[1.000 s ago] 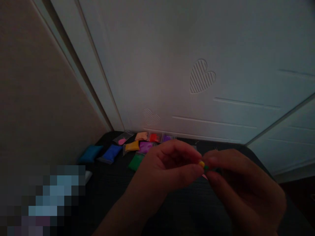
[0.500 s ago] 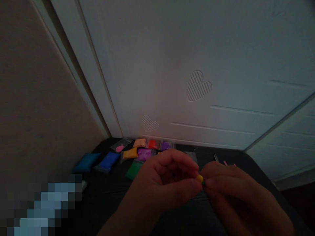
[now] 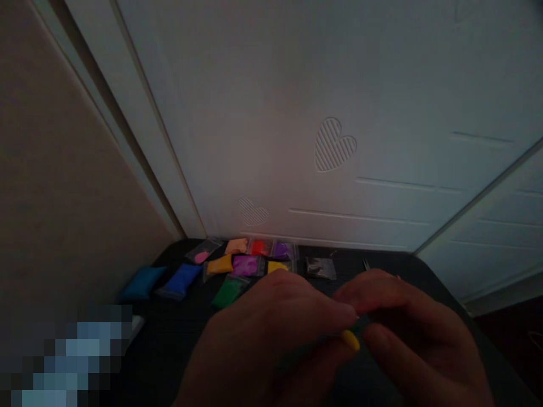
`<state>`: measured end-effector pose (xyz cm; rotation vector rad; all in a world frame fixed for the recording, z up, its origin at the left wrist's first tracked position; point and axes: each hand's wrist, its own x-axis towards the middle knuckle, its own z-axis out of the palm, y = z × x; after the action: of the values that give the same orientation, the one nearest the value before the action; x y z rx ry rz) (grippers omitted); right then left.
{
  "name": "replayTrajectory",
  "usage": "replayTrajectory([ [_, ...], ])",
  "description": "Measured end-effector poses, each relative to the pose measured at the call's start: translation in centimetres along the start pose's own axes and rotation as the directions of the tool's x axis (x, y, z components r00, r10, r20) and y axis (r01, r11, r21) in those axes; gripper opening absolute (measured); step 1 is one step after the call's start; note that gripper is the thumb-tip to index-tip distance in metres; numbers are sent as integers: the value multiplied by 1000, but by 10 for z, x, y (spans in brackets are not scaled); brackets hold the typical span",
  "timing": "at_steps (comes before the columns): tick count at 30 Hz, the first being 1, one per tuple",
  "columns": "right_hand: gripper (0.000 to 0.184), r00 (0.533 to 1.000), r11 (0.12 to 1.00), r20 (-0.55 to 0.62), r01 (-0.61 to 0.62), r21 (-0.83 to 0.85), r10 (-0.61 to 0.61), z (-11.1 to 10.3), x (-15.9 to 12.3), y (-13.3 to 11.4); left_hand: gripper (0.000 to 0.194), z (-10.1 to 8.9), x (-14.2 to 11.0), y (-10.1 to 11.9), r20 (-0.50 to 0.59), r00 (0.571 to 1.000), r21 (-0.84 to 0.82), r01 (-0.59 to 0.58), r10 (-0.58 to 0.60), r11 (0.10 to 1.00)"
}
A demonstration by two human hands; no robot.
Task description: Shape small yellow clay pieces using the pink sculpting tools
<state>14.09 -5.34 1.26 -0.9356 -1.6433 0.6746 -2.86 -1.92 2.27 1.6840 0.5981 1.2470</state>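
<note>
A small yellow piece of what looks like modelling clay (image 3: pixel 350 340) sits at the fingertips of my left hand (image 3: pixel 271 328), which is closed in a pinch on it. A bit of green (image 3: pixel 356 324) shows just above the yellow, partly hidden by the fingers. My right hand (image 3: pixel 419 328) is curled close on the other side. Its thumb and forefinger are apart around the green bit, and the forefinger reaches over to the tip of my left hand. The picture is dark, so the exact shape of the piece is unclear.
Behind my hands on the dark table (image 3: pixel 169 350) lie several clay bags, among them a green bag (image 3: pixel 229 291), a blue bag (image 3: pixel 181 280) and a dark bag (image 3: pixel 320 267). Metal tips (image 3: pixel 366 264) show beyond my right hand. A white panel (image 3: pixel 263 113) rises behind.
My left hand has turned over so its back faces up, and the yellow piece sits slightly lower. My right thumb and forefinger have come apart. The view has shifted a little.
</note>
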Motion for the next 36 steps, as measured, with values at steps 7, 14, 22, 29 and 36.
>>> replayTrajectory([
  [7, 12, 999, 1000, 40, 0, 24, -1, -2, 1, -1, 59, -1, 0, -4, 128, 956, 212, -285, 263, 935],
  [14, 27, 985, 980, 85, 157, -119, -148, -6, -2, -3, 36, 2, -1, -1, 60, 997, 98, -58, 53, 993],
  [22, 34, 959, 883, 154, 281, -375, -240, -12, -2, -1, 32, 3, -1, -2, 32, 999, 179, 31, -38, 983],
  [29, 31, 947, 835, 213, 313, -453, -239, -12, 3, 2, 30, -3, 1, -10, 33, 983, 111, 177, -181, 978],
  [36, 35, 940, 834, 166, 342, -432, -299, -11, 0, 5, 23, 5, 2, -5, -38, 965, -166, 251, -261, 954],
])
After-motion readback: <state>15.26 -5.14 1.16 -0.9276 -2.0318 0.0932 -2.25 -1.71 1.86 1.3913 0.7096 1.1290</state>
